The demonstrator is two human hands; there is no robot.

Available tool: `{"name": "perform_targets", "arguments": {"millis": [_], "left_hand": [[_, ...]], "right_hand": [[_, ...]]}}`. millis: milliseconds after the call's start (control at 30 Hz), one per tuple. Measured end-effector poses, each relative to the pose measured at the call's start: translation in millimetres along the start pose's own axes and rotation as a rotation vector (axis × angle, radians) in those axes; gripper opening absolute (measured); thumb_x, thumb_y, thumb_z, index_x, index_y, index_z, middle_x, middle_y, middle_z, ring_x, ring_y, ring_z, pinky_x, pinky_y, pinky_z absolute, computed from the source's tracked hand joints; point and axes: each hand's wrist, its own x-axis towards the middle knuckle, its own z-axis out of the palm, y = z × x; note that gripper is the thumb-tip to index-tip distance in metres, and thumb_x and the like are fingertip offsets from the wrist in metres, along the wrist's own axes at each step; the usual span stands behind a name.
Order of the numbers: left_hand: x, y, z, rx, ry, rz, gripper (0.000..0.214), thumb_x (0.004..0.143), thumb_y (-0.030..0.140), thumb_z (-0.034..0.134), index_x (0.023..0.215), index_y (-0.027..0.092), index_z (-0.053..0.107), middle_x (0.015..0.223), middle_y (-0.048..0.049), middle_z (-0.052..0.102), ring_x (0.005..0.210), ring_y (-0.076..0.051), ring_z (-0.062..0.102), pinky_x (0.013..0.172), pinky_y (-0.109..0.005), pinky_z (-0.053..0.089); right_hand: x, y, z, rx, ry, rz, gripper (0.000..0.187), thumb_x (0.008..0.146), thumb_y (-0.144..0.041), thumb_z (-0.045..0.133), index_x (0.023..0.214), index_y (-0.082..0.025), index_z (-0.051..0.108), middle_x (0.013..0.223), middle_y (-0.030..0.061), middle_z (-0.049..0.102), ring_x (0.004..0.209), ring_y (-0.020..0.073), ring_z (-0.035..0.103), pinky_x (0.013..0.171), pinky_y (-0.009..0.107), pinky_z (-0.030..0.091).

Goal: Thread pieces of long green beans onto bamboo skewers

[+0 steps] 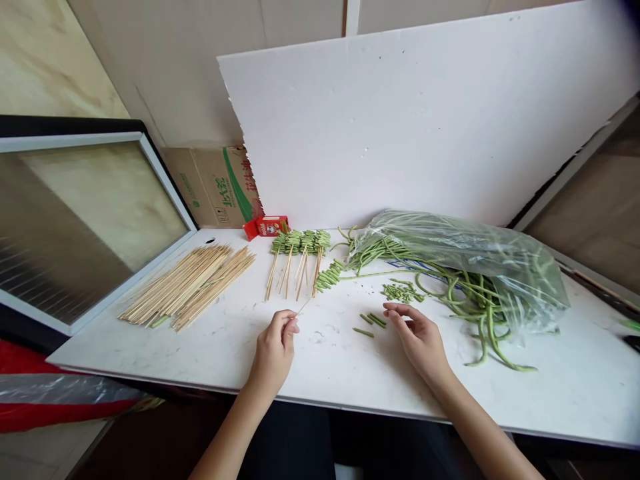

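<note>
My left hand (277, 341) pinches the bare end of a thin bamboo skewer (304, 307), which slants up and to the right. A row of short green bean pieces (330, 275) lines up with its far end and looks threaded on it. My right hand (416, 335) hovers over the white table, fingers loosely bent and a little apart, with nothing visible in them. By its fingertips lie a few cut bean pieces (367, 319). Behind the left hand's skewer, several finished bean skewers (294, 242) lie side by side, bean ends toward the back.
Bare bamboo skewers (190, 283) lie piled at the left. A clear plastic bag (530, 273) of long green beans (465, 283) spreads across the right, with small bean scraps (403, 291) before it. A red box (270, 225) stands at the back by a white board (425, 127).
</note>
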Motion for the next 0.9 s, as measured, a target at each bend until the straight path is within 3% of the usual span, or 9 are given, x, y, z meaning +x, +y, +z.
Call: {"name": "perform_targets", "arguments": {"millis": [167,300,433,533,900], "left_hand": [[31.1,-17.7,-22.6,-0.010,0.142,-0.142,0.020,0.104,0.039,0.055,0.106,0.021,0.063,0.084,-0.0042,0.075,0.070,-0.017,0.072,0.069,-0.029,0.056],[83.3,-51.5,-31.7,0.029,0.266,-0.154,0.024,0.097,0.040,0.060,0.101,0.017,0.068,0.086,-0.0079,0.076,0.078,-0.021,0.075,0.076,-0.032,0.059],[141.0,-82.9,-29.0,0.164,0.242,-0.277,0.025,0.093,0.033,0.059,0.096,0.014,0.074,0.087,-0.0111,0.078,0.079,-0.024,0.075,0.081,-0.035,0.058],[168.6,-96.7,-20.4,0.193,0.234,-0.296,0.021,0.090,0.027,0.059,0.090,0.013,0.075,0.086,-0.0110,0.079,0.080,-0.024,0.075,0.081,-0.034,0.058],[192.3,-114.4,9.6,0.277,0.177,-0.359,0.015,0.086,0.022,0.062,0.086,0.014,0.075,0.089,-0.0121,0.080,0.087,-0.024,0.076,0.085,-0.032,0.056]], "right_hand": [[-1.2,-0.5,1.0,-0.053,-0.004,-0.015,0.044,0.091,-0.061,0.066,0.109,-0.023,0.079,0.120,0.0103,0.077,0.069,0.0185,0.060,0.072,0.037,0.051],[0.4,3.0,1.5,-0.095,-0.002,-0.054,0.045,0.092,-0.061,0.065,0.110,-0.023,0.080,0.116,0.0105,0.077,0.069,0.0187,0.056,0.074,0.038,0.051],[1.3,7.1,1.7,-0.115,-0.002,-0.080,0.044,0.092,-0.061,0.064,0.109,-0.024,0.080,0.115,0.0108,0.076,0.073,0.0205,0.058,0.075,0.039,0.051],[0.9,9.3,1.5,-0.117,-0.014,-0.086,0.044,0.094,-0.060,0.063,0.111,-0.023,0.080,0.116,0.0114,0.076,0.070,0.0200,0.057,0.073,0.039,0.051],[0.4,6.9,0.0,-0.157,-0.052,-0.101,0.042,0.095,-0.059,0.061,0.110,-0.025,0.080,0.108,0.0106,0.076,0.072,0.0225,0.059,0.070,0.040,0.051]]}}
